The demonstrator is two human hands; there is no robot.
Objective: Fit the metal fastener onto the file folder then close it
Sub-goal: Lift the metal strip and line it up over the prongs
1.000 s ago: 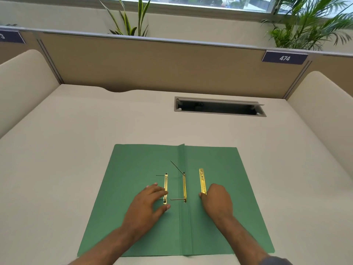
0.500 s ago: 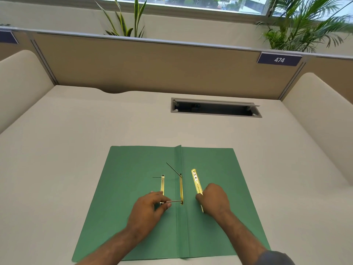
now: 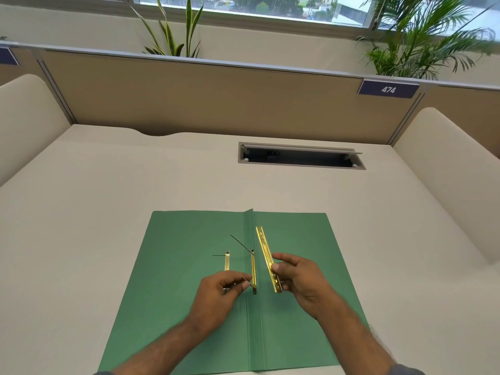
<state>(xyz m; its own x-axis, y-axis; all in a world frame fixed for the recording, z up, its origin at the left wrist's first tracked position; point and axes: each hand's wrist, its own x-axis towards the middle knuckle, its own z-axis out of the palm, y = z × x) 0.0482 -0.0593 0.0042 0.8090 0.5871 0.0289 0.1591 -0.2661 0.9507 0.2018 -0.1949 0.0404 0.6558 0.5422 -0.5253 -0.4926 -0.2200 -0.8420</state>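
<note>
A green file folder (image 3: 184, 266) lies open and flat on the desk. A gold fastener base strip (image 3: 253, 269) sits along its centre fold, with one thin prong sticking up at its far end. My left hand (image 3: 216, 296) pinches the near prong between thumb and fingers. A second short gold strip (image 3: 227, 262) lies on the left flap, partly under my left hand. My right hand (image 3: 303, 282) holds the wide gold compressor bar (image 3: 266, 255) lifted off the folder, tilted with its far end up.
The beige desk (image 3: 108, 198) is bounded by a tan partition at the back and cream side panels. A grey cable slot (image 3: 300, 156) is set into the desk beyond the folder. Potted plants stand behind the partition.
My right hand has picked the wide gold bar up off the right flap and raised it. My left hand has moved from the left strip onto the near prong and bent it upward.
</note>
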